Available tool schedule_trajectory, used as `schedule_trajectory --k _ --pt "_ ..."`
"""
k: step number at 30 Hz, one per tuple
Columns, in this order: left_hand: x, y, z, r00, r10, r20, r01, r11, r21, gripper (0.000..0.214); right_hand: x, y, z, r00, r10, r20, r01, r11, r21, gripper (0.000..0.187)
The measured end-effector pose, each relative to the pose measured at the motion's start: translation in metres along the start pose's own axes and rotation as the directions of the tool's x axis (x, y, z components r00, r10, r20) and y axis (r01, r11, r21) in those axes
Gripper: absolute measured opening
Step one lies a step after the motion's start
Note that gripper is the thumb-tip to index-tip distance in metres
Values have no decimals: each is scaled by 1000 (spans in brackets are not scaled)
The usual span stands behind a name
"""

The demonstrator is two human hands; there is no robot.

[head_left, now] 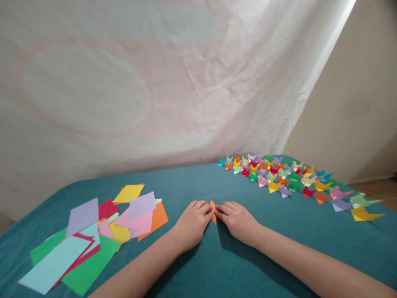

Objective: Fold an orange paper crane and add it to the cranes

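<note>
A small folded orange paper piece (213, 210) stands on the teal tablecloth (198, 182) in the middle. My left hand (192, 223) rests on the cloth and pinches the piece from the left with closed fingers. My right hand (237, 219) pinches it from the right in the same way. The two hands meet at the piece, fingertips almost touching.
A loose pile of coloured paper sheets (93, 231) lies at the left. Several small folded paper birds (288, 178) in many colours stand in rows at the right, reaching towards the table's right edge. A white wrinkled sheet (155, 82) hangs behind the table.
</note>
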State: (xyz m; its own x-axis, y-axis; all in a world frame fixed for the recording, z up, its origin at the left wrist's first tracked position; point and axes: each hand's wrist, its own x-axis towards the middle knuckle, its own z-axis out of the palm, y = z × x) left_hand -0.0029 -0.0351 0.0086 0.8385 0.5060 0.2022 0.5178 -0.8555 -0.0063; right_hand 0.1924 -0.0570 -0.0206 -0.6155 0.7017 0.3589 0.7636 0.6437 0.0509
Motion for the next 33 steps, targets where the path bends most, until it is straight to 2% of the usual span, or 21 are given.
schedule_trajectory --k 12,22,30,33 --pt "1 0 -3 1000 -6 -6 6 999 38 29 10 -16 -15 986 31 161 -12 992 -123 19" --pt "-2 0 -7 999 -49 -5 49 993 111 25 9 -15 -17 982 15 189 10 991 -132 21" --pt "1 4 -11 999 -36 19 33 992 118 24 3 -6 -28 980 10 199 -3 999 -35 31" --pt "0 4 -11 999 -29 14 27 990 142 24 2 -9 -29 979 16 205 -7 999 -47 33"
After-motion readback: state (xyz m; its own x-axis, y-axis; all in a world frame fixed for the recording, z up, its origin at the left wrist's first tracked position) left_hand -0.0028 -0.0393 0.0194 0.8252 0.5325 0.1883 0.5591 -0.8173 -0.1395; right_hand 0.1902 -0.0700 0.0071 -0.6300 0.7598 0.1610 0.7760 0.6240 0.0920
